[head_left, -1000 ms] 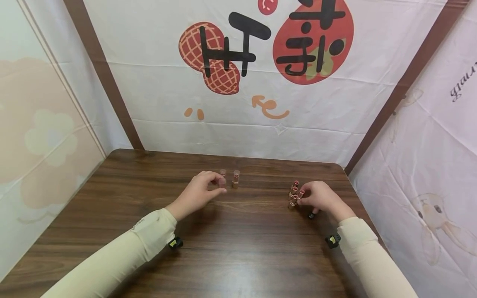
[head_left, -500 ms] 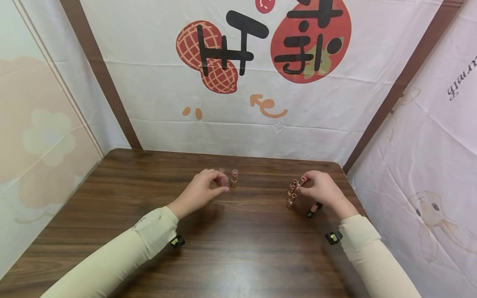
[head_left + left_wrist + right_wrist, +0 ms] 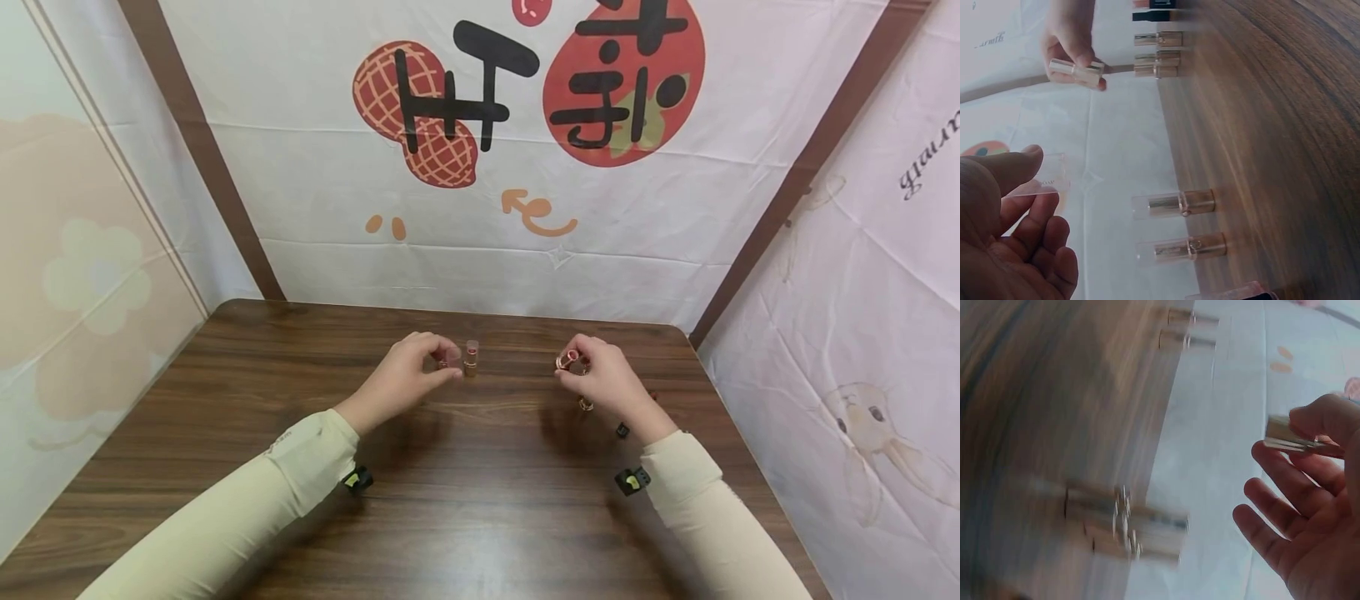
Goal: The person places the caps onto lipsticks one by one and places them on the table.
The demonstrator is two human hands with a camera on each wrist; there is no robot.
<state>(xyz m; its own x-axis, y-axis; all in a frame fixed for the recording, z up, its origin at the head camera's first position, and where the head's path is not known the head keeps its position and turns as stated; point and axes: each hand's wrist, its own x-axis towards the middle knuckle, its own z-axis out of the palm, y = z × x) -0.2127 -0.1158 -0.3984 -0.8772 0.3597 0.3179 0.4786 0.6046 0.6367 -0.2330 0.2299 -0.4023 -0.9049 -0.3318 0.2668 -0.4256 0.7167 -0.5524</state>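
Note:
In the head view my left hand [image 3: 411, 371] is over the far middle of the table. It pinches a clear lipstick cap [image 3: 1055, 175] between thumb and fingers. Two gold lipsticks [image 3: 1182, 203] with clear caps stand upright just beyond that hand. Farther right, my right hand [image 3: 603, 377] holds an uncapped gold lipstick [image 3: 568, 359] tilted above the table, its red end towards the head camera. Several uncapped gold lipsticks [image 3: 1125, 515] stand close together below this hand, blurred in the right wrist view and mostly hidden by the hand in the head view.
A small black item [image 3: 622, 430] lies by the right wrist on the wooden table [image 3: 480, 492]. Black and pink pieces [image 3: 1154, 15] show behind the uncapped lipsticks in the left wrist view. Printed white cloth [image 3: 315, 183] hangs along the table's far edge and sides.
My right hand has lifted a gold lipstick out of the uncapped group and carried it left. My left hand has shifted only slightly, still holding the clear cap.

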